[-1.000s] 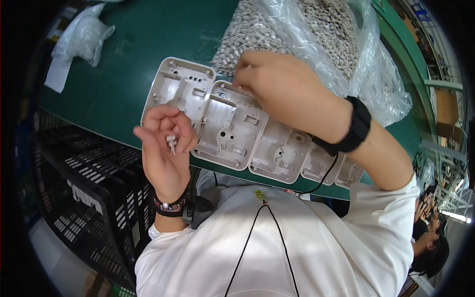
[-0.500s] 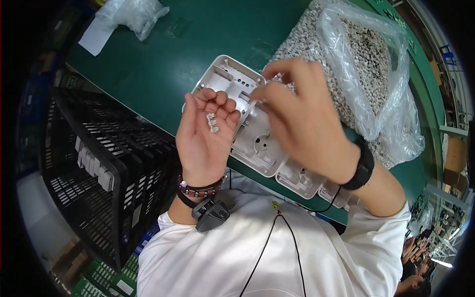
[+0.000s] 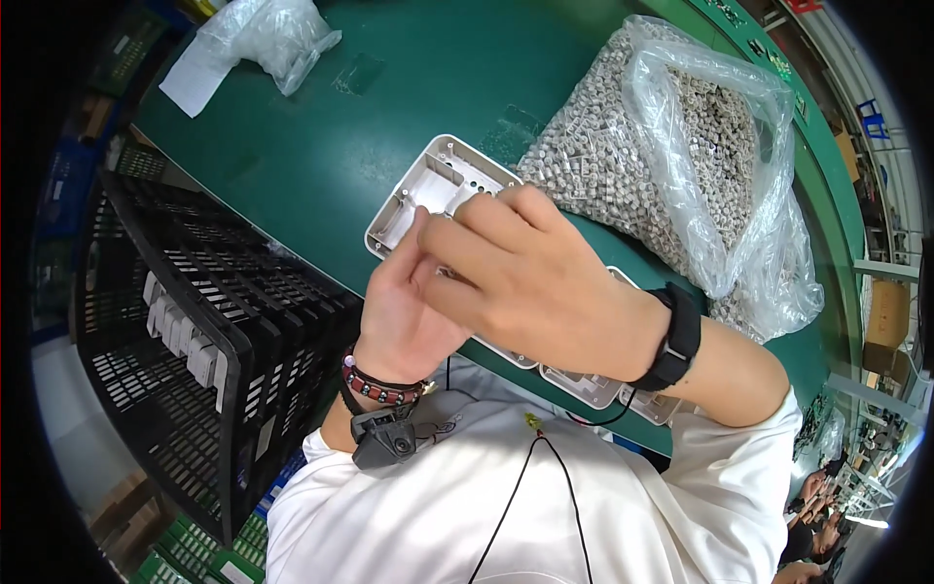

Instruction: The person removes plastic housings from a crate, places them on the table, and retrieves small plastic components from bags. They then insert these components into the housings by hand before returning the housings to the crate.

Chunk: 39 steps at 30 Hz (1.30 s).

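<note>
My right hand [image 3: 530, 268] reaches across my left hand [image 3: 404, 311], its fingers bent in a pinch over the left palm. The right fingertips, and anything between them, are hidden. My left hand is cupped palm up with its thumb raised, and its other fingers lie mostly behind my right hand. The small white plastic parts seen on that palm a moment earlier are covered now. Beneath both hands, a white plastic housing [image 3: 391, 216] lies with its inner side up, showing ribs, round holes and screw posts. My hands hide much of it.
Further housings [image 3: 584, 386] lie along the near table edge. A clear plastic bag [image 3: 647, 127] of small greyish-white pieces fills the right of the green table [image 3: 428, 73]. Another clear bag [image 3: 282, 44] lies far left. A black crate [image 3: 209, 331] holding white parts stands left.
My right hand has moved left from above the housing onto my left palm, covering the small white parts. The view has shifted slightly.
</note>
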Each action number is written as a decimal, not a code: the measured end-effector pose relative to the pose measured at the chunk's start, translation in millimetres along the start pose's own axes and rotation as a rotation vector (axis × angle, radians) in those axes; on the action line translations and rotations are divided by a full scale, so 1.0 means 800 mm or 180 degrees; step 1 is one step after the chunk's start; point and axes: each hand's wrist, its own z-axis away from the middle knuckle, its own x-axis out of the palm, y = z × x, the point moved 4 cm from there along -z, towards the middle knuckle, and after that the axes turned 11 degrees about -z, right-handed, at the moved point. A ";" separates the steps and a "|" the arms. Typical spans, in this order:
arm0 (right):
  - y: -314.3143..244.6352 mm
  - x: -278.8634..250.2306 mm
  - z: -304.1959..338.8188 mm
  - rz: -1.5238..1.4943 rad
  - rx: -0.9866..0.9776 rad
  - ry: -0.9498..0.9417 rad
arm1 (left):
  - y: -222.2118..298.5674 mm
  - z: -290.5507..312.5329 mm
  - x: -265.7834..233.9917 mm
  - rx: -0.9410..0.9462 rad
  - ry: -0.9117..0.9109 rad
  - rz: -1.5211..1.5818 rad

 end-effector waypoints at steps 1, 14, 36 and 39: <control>-0.001 0.001 -0.001 0.0082 -0.0083 -0.0123 | 0.001 0.001 0.002 0.0011 -0.0012 -0.0003; 0.053 -0.027 -0.037 -0.0551 -0.0163 0.0073 | 0.058 0.008 -0.004 0.1038 0.0734 -0.1527; 0.118 0.043 -0.017 0.0330 0.0511 -0.0270 | 0.090 -0.010 -0.036 0.2220 0.2143 -0.7380; 0.127 0.060 -0.014 0.0462 0.0521 -0.0452 | 0.077 -0.015 -0.044 0.1961 0.2038 -0.7308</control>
